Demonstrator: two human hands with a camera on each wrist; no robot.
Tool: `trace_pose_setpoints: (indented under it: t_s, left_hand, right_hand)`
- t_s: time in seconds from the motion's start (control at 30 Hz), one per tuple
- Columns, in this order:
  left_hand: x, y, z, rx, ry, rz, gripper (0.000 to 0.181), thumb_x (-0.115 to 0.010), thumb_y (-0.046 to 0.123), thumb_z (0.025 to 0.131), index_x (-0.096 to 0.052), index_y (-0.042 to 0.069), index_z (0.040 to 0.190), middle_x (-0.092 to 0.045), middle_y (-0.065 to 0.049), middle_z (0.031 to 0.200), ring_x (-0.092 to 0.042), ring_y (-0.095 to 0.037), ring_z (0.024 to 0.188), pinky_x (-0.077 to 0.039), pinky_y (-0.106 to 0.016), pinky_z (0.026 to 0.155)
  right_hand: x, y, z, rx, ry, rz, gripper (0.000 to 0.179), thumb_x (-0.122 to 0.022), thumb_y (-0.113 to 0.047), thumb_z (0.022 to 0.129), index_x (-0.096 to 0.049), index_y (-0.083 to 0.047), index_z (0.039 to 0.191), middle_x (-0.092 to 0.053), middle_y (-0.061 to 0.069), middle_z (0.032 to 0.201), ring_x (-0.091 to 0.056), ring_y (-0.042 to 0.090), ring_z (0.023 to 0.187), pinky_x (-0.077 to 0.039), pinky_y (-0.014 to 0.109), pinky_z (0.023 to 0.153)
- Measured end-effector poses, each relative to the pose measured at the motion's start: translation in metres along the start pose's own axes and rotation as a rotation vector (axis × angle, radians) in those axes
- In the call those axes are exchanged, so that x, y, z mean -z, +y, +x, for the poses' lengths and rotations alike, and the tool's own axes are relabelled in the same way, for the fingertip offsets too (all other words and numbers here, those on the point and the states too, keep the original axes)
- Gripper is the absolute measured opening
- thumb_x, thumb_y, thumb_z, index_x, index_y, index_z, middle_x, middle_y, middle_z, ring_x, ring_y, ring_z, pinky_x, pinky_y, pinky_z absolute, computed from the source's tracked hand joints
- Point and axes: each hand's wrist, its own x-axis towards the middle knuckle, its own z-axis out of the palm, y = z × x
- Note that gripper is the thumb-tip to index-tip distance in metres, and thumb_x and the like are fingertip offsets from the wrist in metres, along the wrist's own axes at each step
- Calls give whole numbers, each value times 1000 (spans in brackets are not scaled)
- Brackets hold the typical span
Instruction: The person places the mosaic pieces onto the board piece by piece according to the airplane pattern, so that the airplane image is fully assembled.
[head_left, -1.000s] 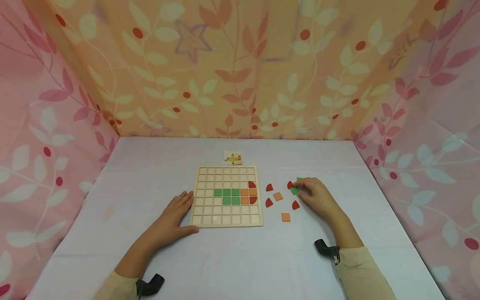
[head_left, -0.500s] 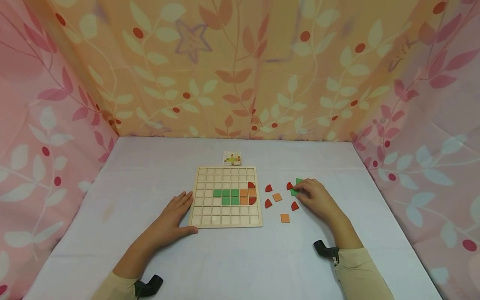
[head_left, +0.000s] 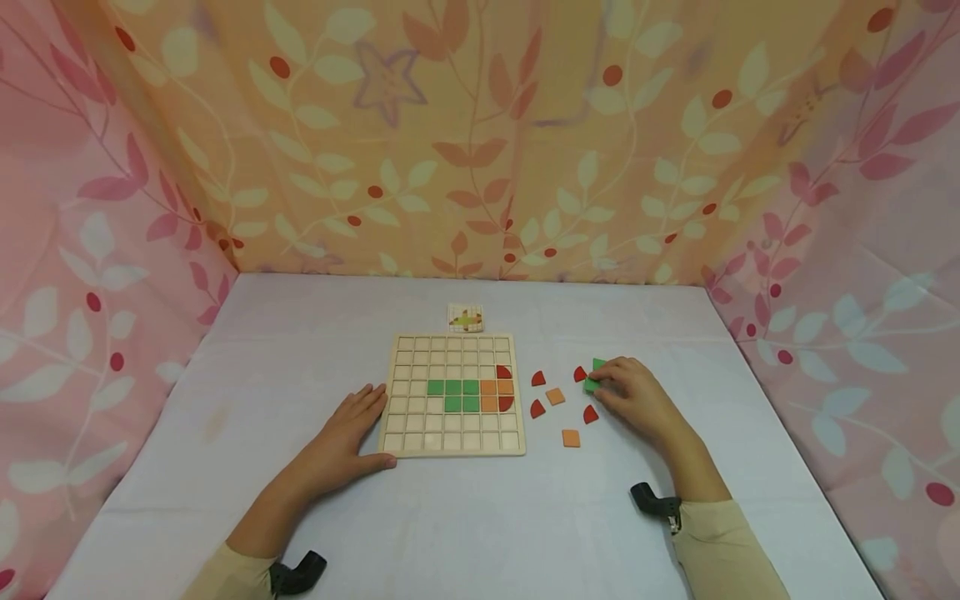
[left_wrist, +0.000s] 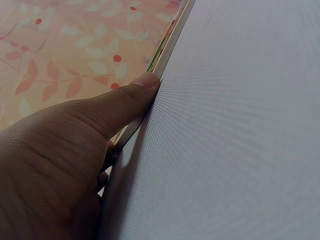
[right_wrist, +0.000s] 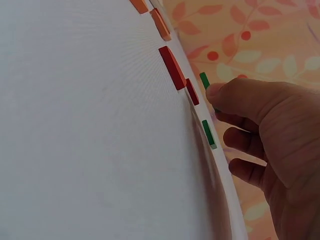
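Note:
The left hand (head_left: 341,437) lies at the left side of a wooden grid board (head_left: 424,423), fingers straight against its edge. Its thumb touches the board's near left corner; in the left wrist view the thumb (left_wrist: 127,102) presses the rim. Green and orange squares and red quarter-rounds fill some cells on the board. To the right, the right hand (head_left: 637,396) pinches a green square tile (right_wrist: 204,80) between thumb and fingertips, raised off the cloth in the right wrist view. A second green tile (right_wrist: 209,134) lies on the cloth below it.
Several loose red quarter-round pieces (head_left: 538,378) and two orange square tiles (head_left: 571,438) lie between board and right hand. A small pattern card (head_left: 466,317) sits behind the board. White cloth covers the table; floral curtains (head_left: 480,167) stand around it.
The right hand's green tile has shifted slightly right, away from the red piece beside it. The left hand stays at the board's edge.

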Motion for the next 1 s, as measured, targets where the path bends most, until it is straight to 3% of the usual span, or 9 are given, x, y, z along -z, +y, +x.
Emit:
trace_pose_setpoints:
  t_s: [0.27, 0.5, 0.8, 1.0]
  left_hand:
    - [-2, -1, 0, -48, 45, 11, 107, -81, 57, 81, -34, -1, 158, -29, -16, 167, -19, -39, 156, -13, -50, 127]
    - [-2, 0, -2, -30, 39, 7, 107, -82, 56, 81, -34, 0, 158, -29, -16, 167, -19, -39, 156, -15, -53, 126]
    - [-2, -1, 0, -23, 26, 2, 108, -83, 56, 80, -33, 2, 159, -28, -12, 168, -18, -36, 157, -15, -54, 127]
    - [-2, -1, 0, 20, -3, -7, 109, -83, 56, 80, -31, 4, 160, -25, -8, 170, -14, -33, 158, -12, -49, 129]
  right_hand:
    - [5, -10, 1, 17, 47, 50, 30, -77, -6, 89, -75, -15, 117, -66, 2, 117, -55, 24, 118, -48, 51, 104]
    - [9, -29, 9, 94, 55, 77, 31, -77, -6, 90, -75, -17, 119, -67, -1, 114, -56, 21, 115, -50, 47, 100]
    - [12, -58, 18, 47, 8, 84, 30, -78, -13, 92, -74, -20, 120, -66, -3, 116, -54, 20, 117, -53, 49, 101]
    - [10, -75, 26, 76, -5, 84, 28, -78, -15, 91, -75, -20, 119, -66, -5, 114, -54, 19, 117, -54, 49, 100]
